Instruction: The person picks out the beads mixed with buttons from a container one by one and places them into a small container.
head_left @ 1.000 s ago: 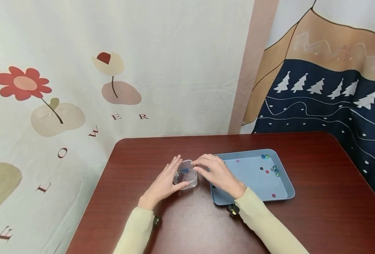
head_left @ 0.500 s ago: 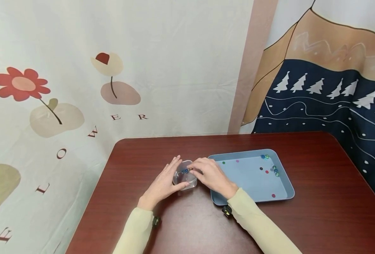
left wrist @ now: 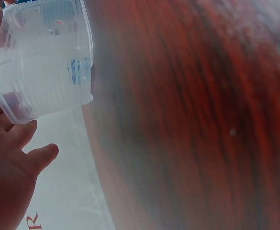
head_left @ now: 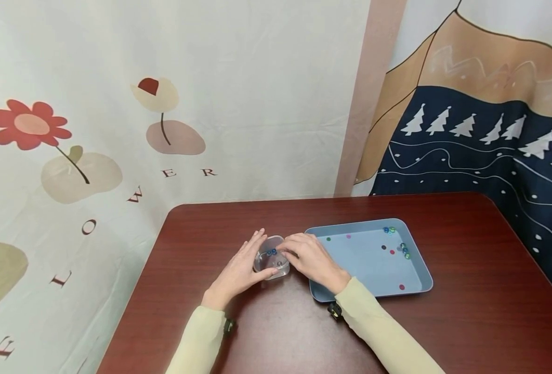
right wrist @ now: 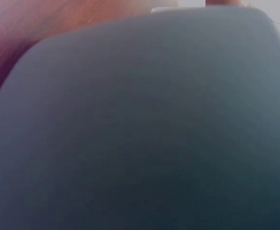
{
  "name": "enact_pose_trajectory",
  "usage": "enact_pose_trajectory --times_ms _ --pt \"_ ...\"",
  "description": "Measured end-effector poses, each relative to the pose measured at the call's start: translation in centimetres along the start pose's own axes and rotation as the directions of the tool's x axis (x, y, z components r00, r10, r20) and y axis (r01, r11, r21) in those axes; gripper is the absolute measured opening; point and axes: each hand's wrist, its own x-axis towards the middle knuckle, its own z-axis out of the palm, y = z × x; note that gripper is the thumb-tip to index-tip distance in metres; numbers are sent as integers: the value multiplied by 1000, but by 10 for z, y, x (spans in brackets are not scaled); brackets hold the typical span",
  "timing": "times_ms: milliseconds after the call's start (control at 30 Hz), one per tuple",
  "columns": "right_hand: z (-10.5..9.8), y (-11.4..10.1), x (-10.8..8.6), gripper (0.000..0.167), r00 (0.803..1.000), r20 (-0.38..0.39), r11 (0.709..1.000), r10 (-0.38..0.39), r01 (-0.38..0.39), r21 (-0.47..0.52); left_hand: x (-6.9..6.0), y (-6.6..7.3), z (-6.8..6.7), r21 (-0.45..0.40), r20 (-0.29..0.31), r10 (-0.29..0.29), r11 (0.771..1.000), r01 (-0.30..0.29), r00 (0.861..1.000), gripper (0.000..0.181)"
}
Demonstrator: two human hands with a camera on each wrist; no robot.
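Note:
A clear plastic container [head_left: 272, 271] stands on the table left of the tray, and blue marbles [head_left: 271, 252] show in it. Lower inside it lies a small dark, glassy-looking marble [head_left: 279, 264]. My left hand [head_left: 238, 272] holds the container, fingers along its left side and thumb at its front. In the left wrist view, the container [left wrist: 44, 57] sits beside the fingers at the upper left. My right hand [head_left: 311, 259] is over the container's right rim, fingers bent loosely; I see nothing between the fingertips.
A blue tray [head_left: 365, 265] lies on the right of the brown table [head_left: 276, 332]. Marbles [head_left: 404, 251] sit by its right side and others [head_left: 389, 229] at its far corner. Flat coloured discs [head_left: 392, 252] are scattered in it. The tray wall [right wrist: 144, 120] fills the right wrist view.
My right hand moved left from beside the container to over its rim, then let go of a small marble, which now shows inside. My left hand has stayed put.

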Motion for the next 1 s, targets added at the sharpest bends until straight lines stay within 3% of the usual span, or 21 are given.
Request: enact_pose_trajectory --times_ms 200,500,767,1000 --pt "-18 -6 -4 21 1000 -2 1000 11 -11 -16 0 0 0 1 -7 2 1000 -2 1000 95" --pt "-62 -3 -22 29 992 7 992 124 -123 -37 0 0 -2 3 -11 -18 1000 18 1000 94" --pt "-95 12 -49 34 974 -44 974 222 -224 -40 0 0 -1 9 5 -31 999 31 999 96" --pt "-114 27 -72 39 950 -46 950 308 -310 -48 3 -2 2 15 5 -31 999 31 1000 97"
